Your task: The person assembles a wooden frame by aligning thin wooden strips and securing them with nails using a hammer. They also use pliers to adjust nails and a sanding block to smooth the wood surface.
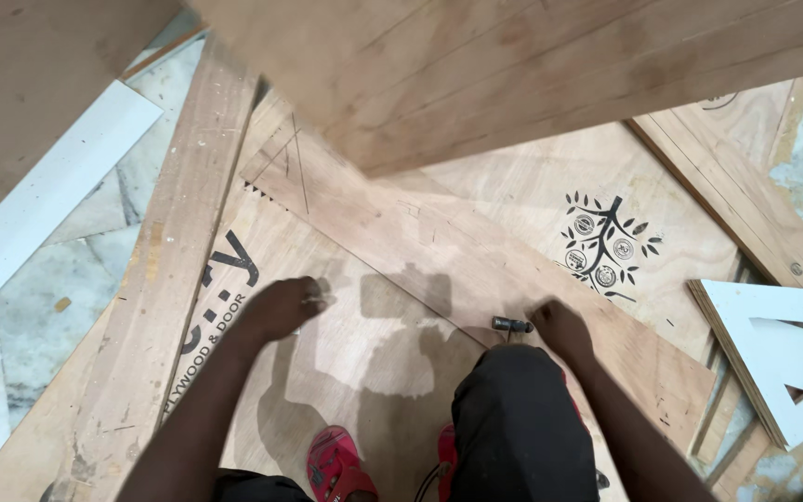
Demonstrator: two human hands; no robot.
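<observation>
Down near the middle of the view, a small dark tool (511, 324) lies on the plywood strip (476, 270), just at 9 o'clock from the right hand (561, 327). Its black end points toward 9 o'clock, and the fingers of the right hand are closed around its other end, so the hand grips it; I cannot tell what kind of tool it is, it is too small. The left hand (281, 307) is well apart from the tool, at 9 o'clock from it. It rests on the big plywood sheet (346, 344) with the fingers curled in, loosely closed, and I cannot tell if it holds something small.

The strip lies diagonal on the sheet, from 11 o'clock to 4 o'clock, and the right hand sits on its lower edge. The person's knee in black trousers (513, 418) is just at 6 o'clock from the right hand. Red sandals (336, 465) stand on the sheet at 6 o'clock from the left hand.

Further out, a long wooden plank (169, 279) runs at 9 o'clock from the left hand. A large board (532, 65) covers the top of the view at 12 o'clock. A white cut-out panel (773, 344) lies at 3 o'clock, and a white strip (48, 195) at 10 o'clock on the grey floor (20, 316).
</observation>
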